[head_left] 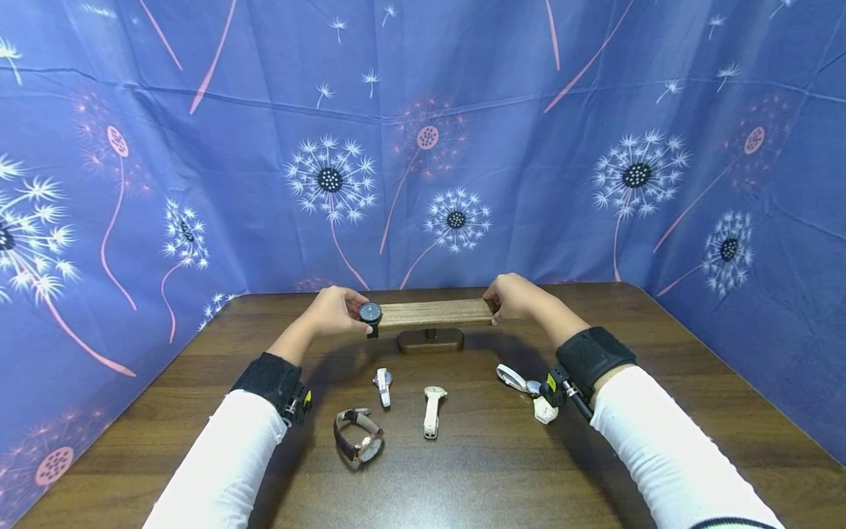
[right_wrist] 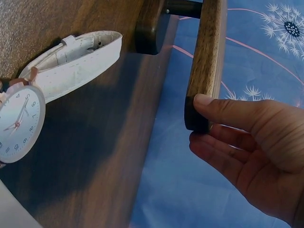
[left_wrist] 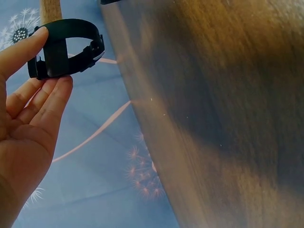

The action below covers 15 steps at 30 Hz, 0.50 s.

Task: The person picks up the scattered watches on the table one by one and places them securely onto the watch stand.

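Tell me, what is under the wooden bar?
Under the bar a short post joins it to an oval base on the table. The bar's shadow hides the table just behind the base.

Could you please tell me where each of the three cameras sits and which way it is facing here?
Head: worn on the head, looking down at the table, wooden stand, both sleeved arms.
Left wrist: on the left wrist, facing the left hand pinching the black watch.
Right wrist: on the right wrist, facing the right hand touching the stand's end, beside a white watch.
Shared: head and right wrist both show the stand.
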Available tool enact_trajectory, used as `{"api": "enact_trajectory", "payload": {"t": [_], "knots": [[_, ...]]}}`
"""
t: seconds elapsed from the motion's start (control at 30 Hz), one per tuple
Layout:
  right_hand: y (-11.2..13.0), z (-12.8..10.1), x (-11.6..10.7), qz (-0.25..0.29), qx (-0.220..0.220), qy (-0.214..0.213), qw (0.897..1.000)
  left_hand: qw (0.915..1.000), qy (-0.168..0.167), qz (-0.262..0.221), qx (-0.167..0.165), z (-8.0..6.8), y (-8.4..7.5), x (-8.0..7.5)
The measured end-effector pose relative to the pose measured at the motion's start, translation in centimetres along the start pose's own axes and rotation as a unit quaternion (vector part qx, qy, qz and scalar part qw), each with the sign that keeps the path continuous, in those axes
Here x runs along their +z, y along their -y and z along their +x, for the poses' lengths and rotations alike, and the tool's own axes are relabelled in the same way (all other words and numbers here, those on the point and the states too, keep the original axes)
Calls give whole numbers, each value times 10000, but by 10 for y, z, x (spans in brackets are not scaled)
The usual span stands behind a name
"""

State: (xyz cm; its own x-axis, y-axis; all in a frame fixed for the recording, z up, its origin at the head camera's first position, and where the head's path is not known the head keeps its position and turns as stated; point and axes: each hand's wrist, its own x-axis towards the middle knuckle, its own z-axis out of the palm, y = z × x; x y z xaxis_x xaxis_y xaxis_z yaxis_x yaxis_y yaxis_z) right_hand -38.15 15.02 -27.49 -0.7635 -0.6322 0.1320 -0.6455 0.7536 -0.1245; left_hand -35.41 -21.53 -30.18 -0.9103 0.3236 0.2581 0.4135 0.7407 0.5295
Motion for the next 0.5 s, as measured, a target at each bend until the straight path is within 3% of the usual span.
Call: {"api": "enact_trajectory", "payload": {"t": [0.5], "knots": [[2,1,0,-80,18,49,10000,9983,66,523,262,8,-4,6]]}}
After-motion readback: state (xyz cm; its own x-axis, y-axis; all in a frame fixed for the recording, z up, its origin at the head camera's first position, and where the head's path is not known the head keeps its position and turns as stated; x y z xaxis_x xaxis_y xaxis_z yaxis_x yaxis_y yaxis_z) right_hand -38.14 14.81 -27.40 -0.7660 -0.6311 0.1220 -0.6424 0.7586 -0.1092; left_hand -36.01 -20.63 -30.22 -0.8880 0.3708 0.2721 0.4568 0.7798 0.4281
